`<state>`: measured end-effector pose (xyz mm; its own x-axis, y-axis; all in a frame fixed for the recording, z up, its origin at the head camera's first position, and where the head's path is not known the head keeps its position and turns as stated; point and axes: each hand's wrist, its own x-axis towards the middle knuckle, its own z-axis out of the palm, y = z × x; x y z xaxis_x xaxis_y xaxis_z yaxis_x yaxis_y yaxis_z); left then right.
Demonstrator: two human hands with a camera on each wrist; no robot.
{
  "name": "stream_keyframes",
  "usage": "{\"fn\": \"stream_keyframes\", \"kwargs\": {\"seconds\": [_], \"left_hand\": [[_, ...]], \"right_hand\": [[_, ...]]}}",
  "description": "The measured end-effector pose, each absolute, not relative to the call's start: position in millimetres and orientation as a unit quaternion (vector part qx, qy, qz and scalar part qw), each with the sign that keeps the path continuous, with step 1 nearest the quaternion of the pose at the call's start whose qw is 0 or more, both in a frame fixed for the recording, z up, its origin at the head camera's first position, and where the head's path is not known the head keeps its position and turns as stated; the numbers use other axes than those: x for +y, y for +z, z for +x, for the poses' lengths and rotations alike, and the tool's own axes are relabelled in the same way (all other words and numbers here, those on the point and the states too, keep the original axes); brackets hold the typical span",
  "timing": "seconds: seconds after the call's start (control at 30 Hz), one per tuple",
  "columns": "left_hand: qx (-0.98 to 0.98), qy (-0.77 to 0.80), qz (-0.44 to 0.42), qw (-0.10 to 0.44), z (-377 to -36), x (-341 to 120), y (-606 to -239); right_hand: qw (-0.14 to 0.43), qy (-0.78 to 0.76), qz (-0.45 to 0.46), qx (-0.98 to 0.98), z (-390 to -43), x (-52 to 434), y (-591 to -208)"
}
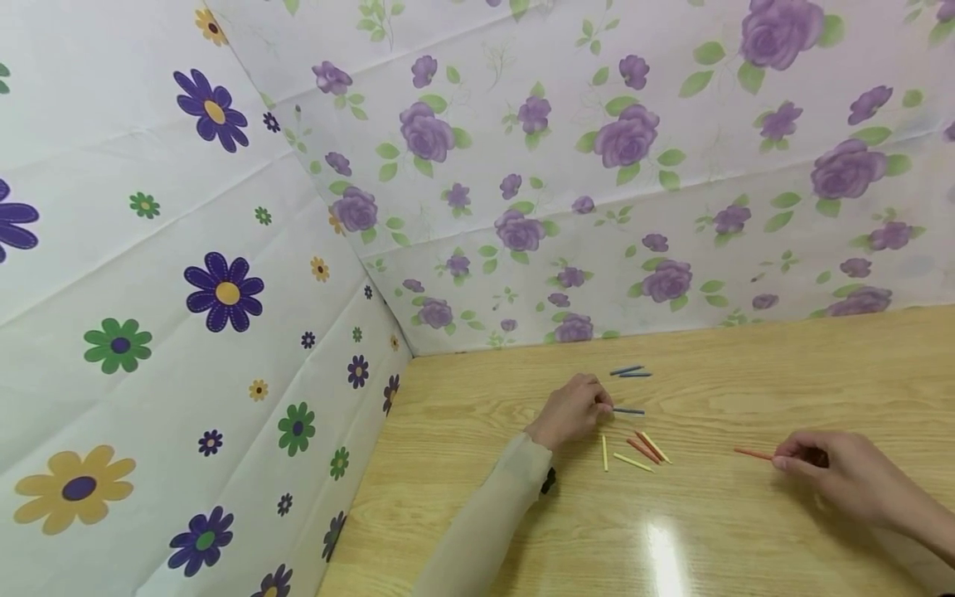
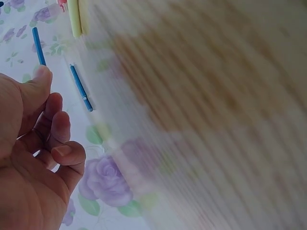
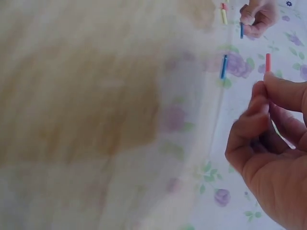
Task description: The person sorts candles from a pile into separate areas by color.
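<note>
My left hand (image 1: pixel 573 412) pinches one end of a thin blue stick (image 1: pixel 630 411) between thumb and fingers, low over the table. In the left wrist view that blue stick (image 2: pixel 38 45) points up from the thumb tip. Over to the right, my right hand (image 1: pixel 850 477) pinches a thin red stick (image 1: pixel 753 453) by its end, its free tip pointing left. The right wrist view shows the red stick (image 3: pixel 268 62) standing out above the thumb. Between the hands lie yellow sticks (image 1: pixel 634 463) and red sticks (image 1: pixel 643 450), loosely spread.
Two more blue sticks (image 1: pixel 630 372) lie side by side farther back on the wooden table (image 1: pixel 746 373). A flower-print cloth (image 1: pixel 477 282) rises behind the table, and another flowered sheet (image 1: pixel 298 373) borders it at left.
</note>
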<state>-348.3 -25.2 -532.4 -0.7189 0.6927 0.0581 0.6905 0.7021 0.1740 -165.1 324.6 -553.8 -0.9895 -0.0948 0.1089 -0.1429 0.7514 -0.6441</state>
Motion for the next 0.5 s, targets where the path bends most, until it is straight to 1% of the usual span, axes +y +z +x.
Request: {"fn": "stream_keyframes", "kwargs": {"seconds": [0.13,0.3,0.5], "left_hand": [[0.926,0.093,0.367,0.010,-349,-24,-532],[0.928,0.094,0.360,0.013,-350,-24,-531],[0.932,0.101,0.349,0.016,-353,-22,-531]], "right_hand": [[0.037,0.347,0.049,-0.936,-172,328,-548],[0.026,0.353,0.034,-0.935,-179,331,-547],[0.035,0.357,0.019,-0.933,-190,333,-547]]}}
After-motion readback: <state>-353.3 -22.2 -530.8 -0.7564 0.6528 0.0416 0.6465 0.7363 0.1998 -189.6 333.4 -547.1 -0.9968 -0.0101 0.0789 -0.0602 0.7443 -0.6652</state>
